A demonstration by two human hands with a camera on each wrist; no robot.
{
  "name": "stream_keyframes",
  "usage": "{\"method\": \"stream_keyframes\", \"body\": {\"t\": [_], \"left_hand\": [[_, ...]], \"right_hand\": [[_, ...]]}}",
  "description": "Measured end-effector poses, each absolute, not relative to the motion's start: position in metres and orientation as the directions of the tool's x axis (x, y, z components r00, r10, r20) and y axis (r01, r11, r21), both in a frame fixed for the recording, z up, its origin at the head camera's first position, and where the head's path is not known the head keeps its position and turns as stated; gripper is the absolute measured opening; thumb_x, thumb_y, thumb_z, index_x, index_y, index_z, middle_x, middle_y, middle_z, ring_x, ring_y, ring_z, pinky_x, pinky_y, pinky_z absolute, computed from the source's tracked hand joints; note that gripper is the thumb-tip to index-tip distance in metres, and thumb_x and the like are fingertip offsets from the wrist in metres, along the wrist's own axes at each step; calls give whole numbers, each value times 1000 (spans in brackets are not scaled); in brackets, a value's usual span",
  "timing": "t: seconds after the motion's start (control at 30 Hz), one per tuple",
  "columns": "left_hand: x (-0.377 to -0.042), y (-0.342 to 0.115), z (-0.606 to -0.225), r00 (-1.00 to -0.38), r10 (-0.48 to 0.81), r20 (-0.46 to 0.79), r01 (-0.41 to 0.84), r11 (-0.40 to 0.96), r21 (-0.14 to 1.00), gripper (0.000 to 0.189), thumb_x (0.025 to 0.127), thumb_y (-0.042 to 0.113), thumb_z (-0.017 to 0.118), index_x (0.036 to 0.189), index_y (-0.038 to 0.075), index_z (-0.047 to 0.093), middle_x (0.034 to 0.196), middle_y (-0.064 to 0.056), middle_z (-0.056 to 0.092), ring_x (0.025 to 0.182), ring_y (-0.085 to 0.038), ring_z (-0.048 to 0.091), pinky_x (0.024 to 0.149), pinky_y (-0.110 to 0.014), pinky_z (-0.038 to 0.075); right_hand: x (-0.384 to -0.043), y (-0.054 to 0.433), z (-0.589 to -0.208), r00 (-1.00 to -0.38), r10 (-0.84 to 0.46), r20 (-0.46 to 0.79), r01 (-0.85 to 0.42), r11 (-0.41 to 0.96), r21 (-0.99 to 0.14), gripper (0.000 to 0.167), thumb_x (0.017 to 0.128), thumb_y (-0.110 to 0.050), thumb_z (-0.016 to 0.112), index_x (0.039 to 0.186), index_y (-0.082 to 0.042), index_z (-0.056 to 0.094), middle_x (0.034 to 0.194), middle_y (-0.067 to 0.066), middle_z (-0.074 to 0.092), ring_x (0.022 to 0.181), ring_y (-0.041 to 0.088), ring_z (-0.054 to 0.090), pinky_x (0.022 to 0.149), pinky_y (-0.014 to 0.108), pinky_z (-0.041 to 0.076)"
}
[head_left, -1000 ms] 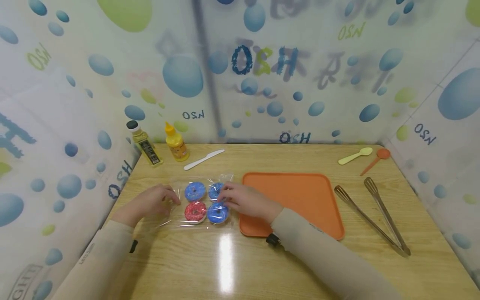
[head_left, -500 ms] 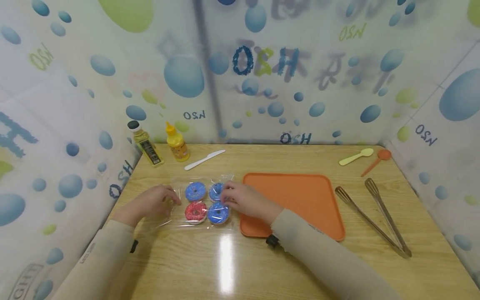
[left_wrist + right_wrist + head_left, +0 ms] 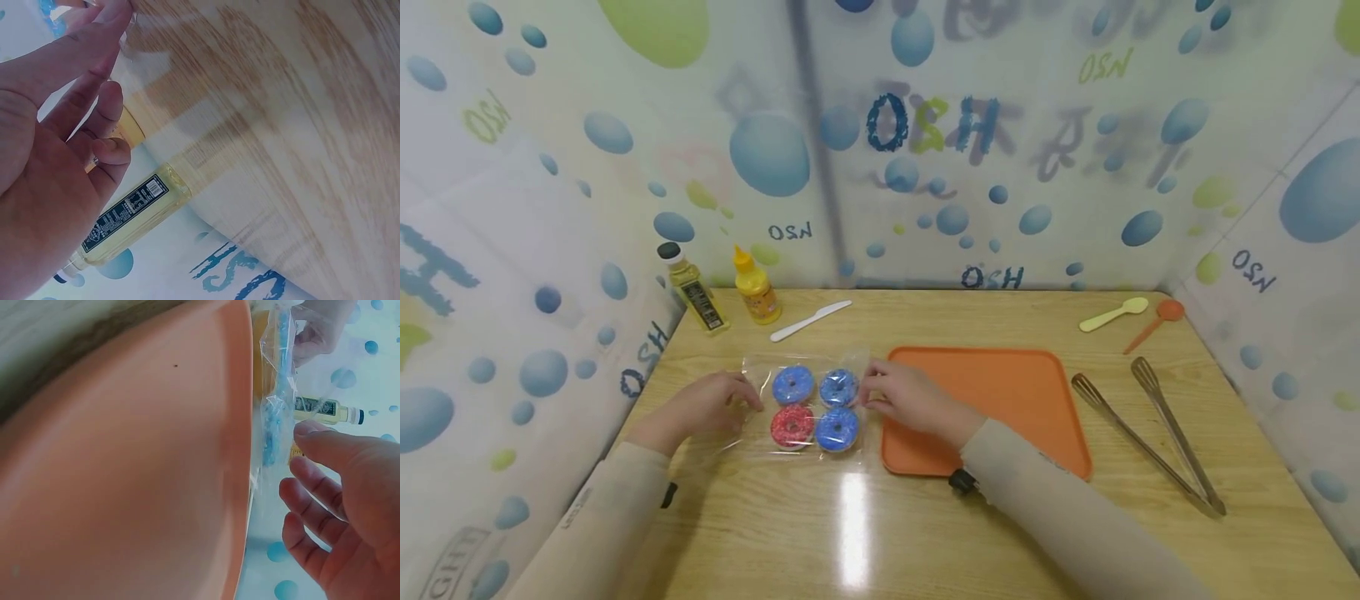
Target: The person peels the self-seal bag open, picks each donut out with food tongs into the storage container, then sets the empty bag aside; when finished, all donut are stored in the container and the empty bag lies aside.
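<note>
A clear plastic bag point(image 3: 812, 457) lies flat on the table, showing three blue donuts point(image 3: 837, 429) and a red donut point(image 3: 792, 427) through its film. At the bag's left end, my left hand point(image 3: 718, 404) pinches the film between thumb and index finger. Its other fingers curl loosely in the left wrist view. My right hand point(image 3: 910, 396) is at the right edge of the bag, above the orange tray's left side. In the right wrist view its thumb lies against the film, the index finger is hidden behind it, and the remaining fingers are loosely bent.
The orange tray point(image 3: 992, 400) stands right of the bag, with metal tongs point(image 3: 1157, 437) beyond it. A yellow spoon point(image 3: 1114, 314) and an orange spoon point(image 3: 1154, 325) lie back right. Behind the bag are an oil bottle point(image 3: 694, 287), a yellow squeeze bottle point(image 3: 757, 287) and a white knife point(image 3: 811, 321).
My right hand has shifted right, off the blue donuts to the bag's right edge, uncovering them. My left hand stays at the left end.
</note>
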State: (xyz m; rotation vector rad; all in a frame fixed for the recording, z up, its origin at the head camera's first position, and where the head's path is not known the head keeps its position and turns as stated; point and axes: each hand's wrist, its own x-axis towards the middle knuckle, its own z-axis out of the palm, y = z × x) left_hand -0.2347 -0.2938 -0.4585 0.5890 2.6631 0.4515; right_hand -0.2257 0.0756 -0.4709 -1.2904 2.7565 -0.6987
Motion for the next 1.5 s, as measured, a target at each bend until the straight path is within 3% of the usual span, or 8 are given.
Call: {"method": "stream_keyframes", "body": {"t": [0.57,0.9,1.2,1.5], "left_hand": [[-233,-298,-460,-862,412,-295,276,871,407,40,76,-4,81,102,27,79,119,-3,69,114,-31,64,102,-57,49],[-231,-295,-457,-857,430,-283,297,862,410,40,77,-5,82,104,25,79,119,-5,69,118,-35,63,106,-60,46],[-231,-296,-458,-860,422,-286,285,863,416,42,74,-5,81,103,26,79,118,-4,69,116,-33,63,105,-60,46],[-230,-295,-457,-854,436,-282,298,856,423,42,74,-5,81,103,26,79,116,-3,69,117,-34,63,106,-60,46]], "right_hand": [[-226,96,-473,-687,-707,168,-709,602,-368,4,98,-20,73,94,-20,72,109,-2,63,96,13,62,84,30,56],[-225,107,-475,-702,-699,137,-690,619,-375,3,98,-25,74,96,-22,74,101,-8,59,90,8,59,81,27,55],[-225,112,-467,-728,-679,95,-649,636,-418,5,95,-20,76,100,-21,76,104,-6,63,93,11,62,86,31,56],[-234,107,-468,-709,-697,109,-669,615,-418,8,96,-19,75,104,-21,75,107,-6,62,95,10,62,87,30,56]]}}
